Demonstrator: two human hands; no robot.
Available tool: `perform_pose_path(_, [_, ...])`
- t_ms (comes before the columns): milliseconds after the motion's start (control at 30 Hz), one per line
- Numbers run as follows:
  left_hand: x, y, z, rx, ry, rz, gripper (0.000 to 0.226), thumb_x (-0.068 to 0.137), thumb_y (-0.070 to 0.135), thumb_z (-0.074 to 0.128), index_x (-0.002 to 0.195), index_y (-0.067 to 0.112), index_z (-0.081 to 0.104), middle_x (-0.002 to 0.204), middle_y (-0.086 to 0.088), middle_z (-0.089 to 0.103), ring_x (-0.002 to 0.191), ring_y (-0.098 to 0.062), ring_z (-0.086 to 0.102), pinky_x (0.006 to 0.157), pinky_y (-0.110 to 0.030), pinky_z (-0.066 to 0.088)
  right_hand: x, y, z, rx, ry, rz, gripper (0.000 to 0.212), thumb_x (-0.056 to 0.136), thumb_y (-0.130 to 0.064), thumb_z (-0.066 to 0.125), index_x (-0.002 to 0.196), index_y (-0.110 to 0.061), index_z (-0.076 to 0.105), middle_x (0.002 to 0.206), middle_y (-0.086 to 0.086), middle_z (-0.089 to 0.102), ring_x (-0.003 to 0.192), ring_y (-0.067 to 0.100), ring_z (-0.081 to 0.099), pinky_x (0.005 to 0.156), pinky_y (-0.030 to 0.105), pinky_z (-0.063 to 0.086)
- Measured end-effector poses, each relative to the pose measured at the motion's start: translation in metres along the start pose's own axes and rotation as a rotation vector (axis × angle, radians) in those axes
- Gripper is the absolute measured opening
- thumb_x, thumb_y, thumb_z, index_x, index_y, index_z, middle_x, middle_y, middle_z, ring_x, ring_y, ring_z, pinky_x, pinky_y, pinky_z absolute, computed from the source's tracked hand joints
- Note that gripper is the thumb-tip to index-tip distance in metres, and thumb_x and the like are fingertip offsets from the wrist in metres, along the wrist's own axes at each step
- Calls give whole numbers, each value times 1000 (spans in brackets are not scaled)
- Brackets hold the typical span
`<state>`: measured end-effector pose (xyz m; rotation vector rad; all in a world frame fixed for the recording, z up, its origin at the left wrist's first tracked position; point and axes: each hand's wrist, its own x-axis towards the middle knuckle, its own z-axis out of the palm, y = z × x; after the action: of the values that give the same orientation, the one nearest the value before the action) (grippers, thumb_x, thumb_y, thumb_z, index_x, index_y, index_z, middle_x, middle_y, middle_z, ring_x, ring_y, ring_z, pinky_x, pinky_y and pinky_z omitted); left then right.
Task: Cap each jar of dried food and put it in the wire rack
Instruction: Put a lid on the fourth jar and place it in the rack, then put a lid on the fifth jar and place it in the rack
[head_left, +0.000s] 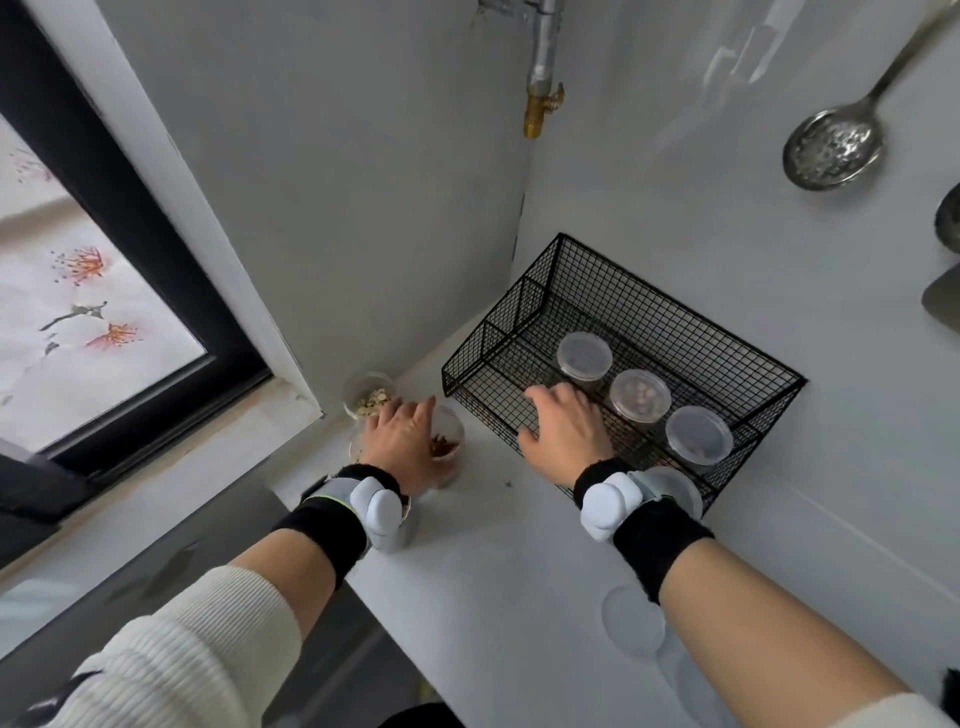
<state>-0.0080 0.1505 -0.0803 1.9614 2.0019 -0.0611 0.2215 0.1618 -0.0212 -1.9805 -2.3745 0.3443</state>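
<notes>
My left hand (402, 441) grips an uncapped clear jar of brown dried food (451, 434) on the white counter, left of the rack. Just behind it stands an uncapped jar of pale pieces (368, 397). Another jar (408, 522) is mostly hidden under my left wrist. The black wire rack (571, 291) sits in the corner and holds three capped jars (640, 396) in a diagonal row. A further capped jar (675, 488) shows behind my right wrist. My right hand (566, 431) hovers over the rack's near left part, fingers loosely curled, holding nothing.
Loose clear lids (631, 618) lie on the counter (493, 571) beside my right forearm. A slotted metal spoon (834, 148) hangs on the right wall. A pipe with a brass valve (537, 109) runs down the corner. A window (93, 322) is at left.
</notes>
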Motion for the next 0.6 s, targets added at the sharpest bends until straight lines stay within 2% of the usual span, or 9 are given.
perform_pose_path(133, [1, 10, 4, 5, 55, -18, 104, 72, 60, 75, 158, 25, 31, 146, -6, 55, 142, -31, 37, 114, -48, 25, -21, 17, 4, -19, 11, 56, 50, 94, -32, 65, 141, -17, 56, 130, 13, 62, 122, 33, 58, 105, 48, 47])
perform_pose_path(267, [-12, 32, 10, -29, 90, 50, 97, 70, 52, 77, 154, 25, 37, 139, -6, 55, 132, -31, 42, 113, -48, 29, -49, 36, 9, -13, 16, 106, 44, 95, -31, 67, 135, -14, 58, 126, 14, 62, 120, 34, 58, 102, 49, 48])
perform_pose_path(467, [-53, 72, 27, -120, 54, 126, 100, 72, 60, 79, 154, 25, 34, 140, -5, 54, 133, -31, 42, 107, -48, 34, -97, 61, 16, -9, 17, 101, 30, 98, -30, 66, 121, -11, 66, 119, 15, 66, 109, 35, 64, 92, 47, 50])
perform_pose_path(600, [-85, 91, 45, -173, 60, 184, 100, 71, 60, 80, 153, 24, 36, 139, -6, 55, 130, -31, 45, 104, -46, 38, -130, 74, 27, -22, 56, 54, 22, 99, -28, 64, 110, -9, 69, 108, 13, 68, 103, 34, 64, 92, 47, 50])
